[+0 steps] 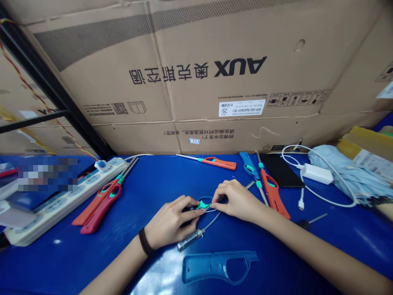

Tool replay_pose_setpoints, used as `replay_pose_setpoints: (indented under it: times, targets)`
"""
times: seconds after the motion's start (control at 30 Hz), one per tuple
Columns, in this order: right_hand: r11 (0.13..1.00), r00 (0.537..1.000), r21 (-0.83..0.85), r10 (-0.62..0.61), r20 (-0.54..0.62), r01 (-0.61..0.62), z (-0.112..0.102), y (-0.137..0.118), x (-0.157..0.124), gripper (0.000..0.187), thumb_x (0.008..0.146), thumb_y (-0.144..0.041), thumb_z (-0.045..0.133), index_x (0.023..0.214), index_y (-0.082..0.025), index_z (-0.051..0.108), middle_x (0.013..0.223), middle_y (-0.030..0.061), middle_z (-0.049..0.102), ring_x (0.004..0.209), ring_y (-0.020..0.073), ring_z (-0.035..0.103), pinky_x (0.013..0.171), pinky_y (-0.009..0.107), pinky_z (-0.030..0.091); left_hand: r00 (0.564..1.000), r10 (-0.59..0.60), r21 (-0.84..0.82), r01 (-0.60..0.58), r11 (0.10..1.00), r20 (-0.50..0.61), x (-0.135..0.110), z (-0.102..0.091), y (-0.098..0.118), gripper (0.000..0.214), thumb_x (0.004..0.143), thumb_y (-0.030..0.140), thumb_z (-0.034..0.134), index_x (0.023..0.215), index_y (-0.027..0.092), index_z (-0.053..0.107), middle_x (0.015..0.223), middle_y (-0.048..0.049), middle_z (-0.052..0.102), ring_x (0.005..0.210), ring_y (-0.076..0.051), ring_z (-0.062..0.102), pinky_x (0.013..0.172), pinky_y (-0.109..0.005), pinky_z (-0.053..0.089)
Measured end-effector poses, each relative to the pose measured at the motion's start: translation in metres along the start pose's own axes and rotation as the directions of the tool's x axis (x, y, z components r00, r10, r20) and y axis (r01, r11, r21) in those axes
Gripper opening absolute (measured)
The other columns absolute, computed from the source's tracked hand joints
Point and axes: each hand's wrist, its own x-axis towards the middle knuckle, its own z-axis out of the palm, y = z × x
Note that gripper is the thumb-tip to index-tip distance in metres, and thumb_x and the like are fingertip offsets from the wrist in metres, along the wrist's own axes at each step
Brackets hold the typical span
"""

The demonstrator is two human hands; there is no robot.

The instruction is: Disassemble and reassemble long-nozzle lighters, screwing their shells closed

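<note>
- A large cardboard carton (196,82) printed with an upside-down AUX logo stands along the far edge of the blue desk (92,262); it looks shut, and its contents cannot be seen.
- An open half shell of a blue utility lighter (196,268) lies at the bottom centre of the frame, its hollow side up, with a teal part inside.
- The left hand (170,221), with a black wristband (145,241), is closed around a small teal plastic piece (204,204) at the centre of the frame.
- The right hand (236,200) pinches the same piece from the other side, its fingers curled in.
- A thin wire (211,219) runs from the piece down to a metal igniter tube (188,240), which rests on the desk just below the left hand.
- Assembled orange and red lighters (102,209) lie at left, beside a white power strip (61,200).
- More lighters (219,163) lie at upper centre and right, near a black phone (281,170), a white charger (317,174) and a pale blue bag (340,172).
</note>
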Motion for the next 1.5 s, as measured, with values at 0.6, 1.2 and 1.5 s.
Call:
replay_pose_setpoints:
  times: [0.6, 1.2, 1.5]
  targets:
    - [0.999, 0.997, 0.018, 0.039, -0.065, -0.037, -0.033, 0.051, -0.037, 0.019, 0.085, -0.036, 0.057, 0.096, -0.025, 0.067, 0.106, 0.0039, 0.067, 0.102, 0.0223, 0.060, 0.089, 0.038, 0.045, 0.993, -0.088, -0.129, 0.078, 0.989, -0.073, 0.000, -0.006, -0.001, 0.027, 0.084, 0.029, 0.060, 0.110, 0.027, 0.067, 0.105, -0.0050, 0.064, 0.085, -0.014, 0.064, 0.074, -0.026, 0.055]
    - [0.997, 0.997, 0.028, -0.077, 0.030, 0.076, -0.012, 0.052, -0.037, 0.016, 0.089, -0.036, 0.054, 0.097, -0.025, 0.063, 0.098, 0.0029, 0.057, 0.095, 0.0193, 0.053, 0.084, 0.035, 0.041, 0.965, -0.205, -0.214, 0.168, 0.962, -0.162, 0.057, 0.025, 0.023, 0.020, 0.088, 0.023, 0.056, 0.100, 0.023, 0.072, 0.081, -0.0022, 0.070, 0.073, -0.014, 0.060, 0.095, -0.041, 0.046]
    - [0.994, 0.997, 0.100, -0.052, 0.056, 0.046, -0.015, 0.058, -0.037, 0.018, 0.089, -0.040, 0.053, 0.094, -0.027, 0.065, 0.098, 0.0028, 0.056, 0.097, 0.0199, 0.053, 0.084, 0.035, 0.042, 0.991, -0.113, -0.302, 0.086, 0.949, -0.073, 0.054, 0.023, 0.022, 0.019, 0.088, 0.021, 0.057, 0.099, 0.024, 0.071, 0.084, -0.0016, 0.070, 0.078, -0.014, 0.062, 0.098, -0.042, 0.045]
